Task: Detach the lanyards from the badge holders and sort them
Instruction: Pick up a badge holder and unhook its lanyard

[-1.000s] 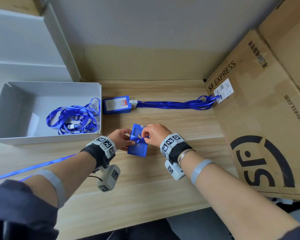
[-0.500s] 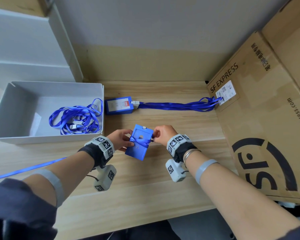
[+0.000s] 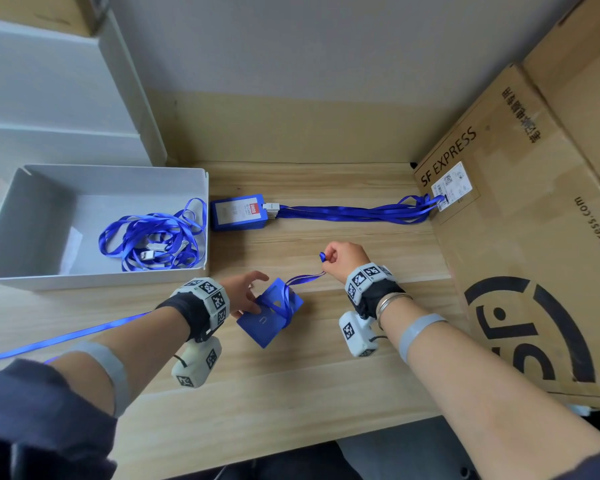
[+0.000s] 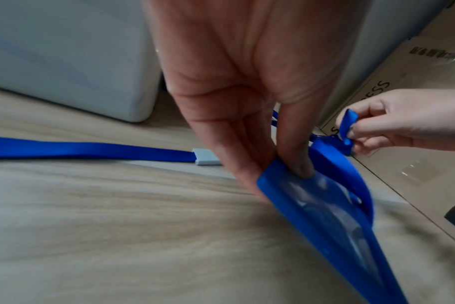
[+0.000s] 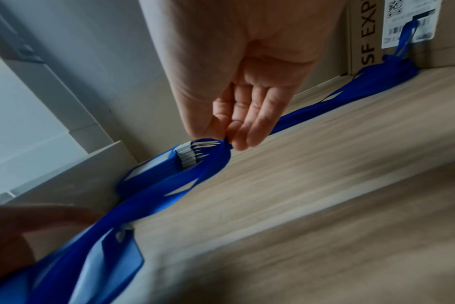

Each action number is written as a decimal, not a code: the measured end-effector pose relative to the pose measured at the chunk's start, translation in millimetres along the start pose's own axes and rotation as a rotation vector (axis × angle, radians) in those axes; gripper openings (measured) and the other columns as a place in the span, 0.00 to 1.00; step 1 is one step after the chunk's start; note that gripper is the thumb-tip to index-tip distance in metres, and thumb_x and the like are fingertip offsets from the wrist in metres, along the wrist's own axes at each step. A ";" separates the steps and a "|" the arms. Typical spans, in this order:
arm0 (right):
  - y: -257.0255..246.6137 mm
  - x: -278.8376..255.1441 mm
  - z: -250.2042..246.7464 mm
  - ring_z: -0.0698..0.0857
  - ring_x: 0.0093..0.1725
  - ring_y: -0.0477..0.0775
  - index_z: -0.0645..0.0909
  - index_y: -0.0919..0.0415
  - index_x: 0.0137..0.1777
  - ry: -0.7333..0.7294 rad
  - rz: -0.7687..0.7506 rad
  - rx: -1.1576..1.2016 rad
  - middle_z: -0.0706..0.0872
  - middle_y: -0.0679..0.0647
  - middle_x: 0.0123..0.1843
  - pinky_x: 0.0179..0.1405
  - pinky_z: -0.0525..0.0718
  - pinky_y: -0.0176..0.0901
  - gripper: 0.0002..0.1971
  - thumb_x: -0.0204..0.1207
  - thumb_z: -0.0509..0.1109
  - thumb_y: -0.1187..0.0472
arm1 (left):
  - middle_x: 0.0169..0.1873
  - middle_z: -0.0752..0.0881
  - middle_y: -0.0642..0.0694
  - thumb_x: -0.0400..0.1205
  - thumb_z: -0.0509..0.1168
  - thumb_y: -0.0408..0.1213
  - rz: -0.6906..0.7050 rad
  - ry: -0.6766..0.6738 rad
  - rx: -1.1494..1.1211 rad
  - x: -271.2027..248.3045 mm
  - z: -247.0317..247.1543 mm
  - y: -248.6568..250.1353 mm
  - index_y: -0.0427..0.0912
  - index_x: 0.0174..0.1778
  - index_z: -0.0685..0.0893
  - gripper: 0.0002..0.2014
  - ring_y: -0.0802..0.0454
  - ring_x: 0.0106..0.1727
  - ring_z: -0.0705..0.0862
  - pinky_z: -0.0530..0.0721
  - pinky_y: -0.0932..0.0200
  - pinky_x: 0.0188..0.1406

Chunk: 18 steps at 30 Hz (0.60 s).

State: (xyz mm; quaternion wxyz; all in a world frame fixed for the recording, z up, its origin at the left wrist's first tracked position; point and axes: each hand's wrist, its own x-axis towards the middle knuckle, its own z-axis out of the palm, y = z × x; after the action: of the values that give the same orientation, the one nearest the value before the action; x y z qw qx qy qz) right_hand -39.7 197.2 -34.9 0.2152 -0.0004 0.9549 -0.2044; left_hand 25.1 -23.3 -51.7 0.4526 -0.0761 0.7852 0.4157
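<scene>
My left hand (image 3: 253,301) pinches a corner of a blue badge holder (image 3: 269,320) tilted just above the table, thumb on its clear window (image 4: 312,197). A blue lanyard strap (image 3: 303,279) runs taut from the holder's top to my right hand (image 3: 324,261), which pinches the strap's looped end (image 4: 347,125) between thumb and fingers (image 5: 237,133). A small pale clip (image 5: 122,232) sits where the strap meets the holder (image 5: 112,259).
A stack of blue badge holders (image 3: 238,211) lies at the back, its lanyards (image 3: 354,213) stretching right to a large cardboard box (image 3: 520,244). A grey tray (image 3: 118,173) at left holds several loose lanyards (image 3: 153,237). Another strap (image 3: 66,336) with a grey clip (image 4: 205,157) trails left.
My right hand has moved right and away from the holder, drawing the lanyard strap out taut. The holder has tipped lower and further from upright in my left hand.
</scene>
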 end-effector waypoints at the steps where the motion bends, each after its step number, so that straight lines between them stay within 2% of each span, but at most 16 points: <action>1: 3.0 -0.7 0.3 0.80 0.39 0.51 0.80 0.55 0.40 -0.018 0.019 -0.029 0.82 0.49 0.37 0.41 0.78 0.38 0.04 0.69 0.70 0.64 | 0.37 0.76 0.48 0.77 0.67 0.24 -0.008 0.017 0.007 0.0 -1.9 -1.4 0.47 0.75 0.63 0.33 0.43 0.48 0.78 0.85 0.55 0.38; 3: 8.5 -3.4 1.6 0.80 0.40 0.52 0.78 0.54 0.39 -0.075 0.038 -0.090 0.82 0.50 0.38 0.44 0.80 0.41 0.05 0.70 0.69 0.64 | 0.36 0.78 0.47 0.76 0.67 0.25 -0.011 0.055 0.026 -0.1 -6.2 -4.4 0.48 0.75 0.64 0.33 0.44 0.46 0.79 0.85 0.54 0.38; 5: 11.5 -7.1 3.8 0.79 0.41 0.51 0.78 0.53 0.39 -0.149 0.020 -0.142 0.81 0.49 0.39 0.45 0.78 0.38 0.05 0.71 0.70 0.64 | 0.38 0.79 0.46 0.76 0.68 0.25 -0.010 0.096 0.032 -0.1 -9.9 -7.3 0.48 0.75 0.65 0.33 0.44 0.46 0.81 0.86 0.54 0.39; 7: 10.7 -10.2 7.4 0.79 0.42 0.49 0.79 0.52 0.36 -0.212 0.000 -0.170 0.80 0.46 0.36 0.45 0.77 0.37 0.07 0.71 0.72 0.63 | 0.39 0.80 0.46 0.76 0.69 0.26 -0.011 0.129 0.027 -0.4 -11.6 -8.7 0.48 0.75 0.65 0.33 0.44 0.45 0.82 0.87 0.53 0.40; 9: 5.7 -13.2 11.0 0.80 0.42 0.48 0.79 0.51 0.33 -0.236 -0.026 -0.165 0.80 0.44 0.34 0.44 0.76 0.37 0.09 0.70 0.74 0.62 | 0.36 0.80 0.48 0.75 0.69 0.27 -0.008 0.147 0.021 0.3 -10.9 -7.8 0.48 0.76 0.65 0.34 0.44 0.44 0.83 0.88 0.49 0.45; 12: -11.2 -18.0 17.3 0.80 0.43 0.47 0.84 0.54 0.40 -0.265 -0.123 -0.092 0.83 0.47 0.40 0.47 0.77 0.37 0.03 0.70 0.75 0.60 | 0.36 0.80 0.48 0.75 0.71 0.28 0.008 0.152 0.011 1.4 -7.6 -4.8 0.49 0.76 0.64 0.36 0.44 0.45 0.82 0.87 0.47 0.50; 15: -35.3 -24.9 24.4 0.81 0.42 0.47 0.81 0.52 0.40 -0.291 -0.210 -0.001 0.84 0.47 0.41 0.47 0.80 0.39 0.07 0.67 0.78 0.56 | 0.41 0.82 0.43 0.74 0.71 0.28 0.032 0.152 0.008 2.0 -4.0 -1.3 0.49 0.77 0.63 0.37 0.44 0.45 0.82 0.88 0.46 0.50; 18: -53.8 -28.6 28.5 0.83 0.41 0.46 0.80 0.50 0.39 -0.287 -0.252 0.001 0.86 0.46 0.41 0.47 0.83 0.42 0.10 0.65 0.79 0.52 | 0.37 0.81 0.46 0.74 0.72 0.29 0.056 0.163 0.024 1.8 -2.2 1.7 0.49 0.77 0.63 0.37 0.45 0.43 0.82 0.88 0.48 0.47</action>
State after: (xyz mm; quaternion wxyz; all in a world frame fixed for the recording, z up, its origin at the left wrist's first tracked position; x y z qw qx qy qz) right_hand -6.7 139.4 -25.7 0.3218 -0.1488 0.9068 -0.2281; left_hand 21.8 -23.3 -51.6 0.3762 -0.0822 0.8263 0.4111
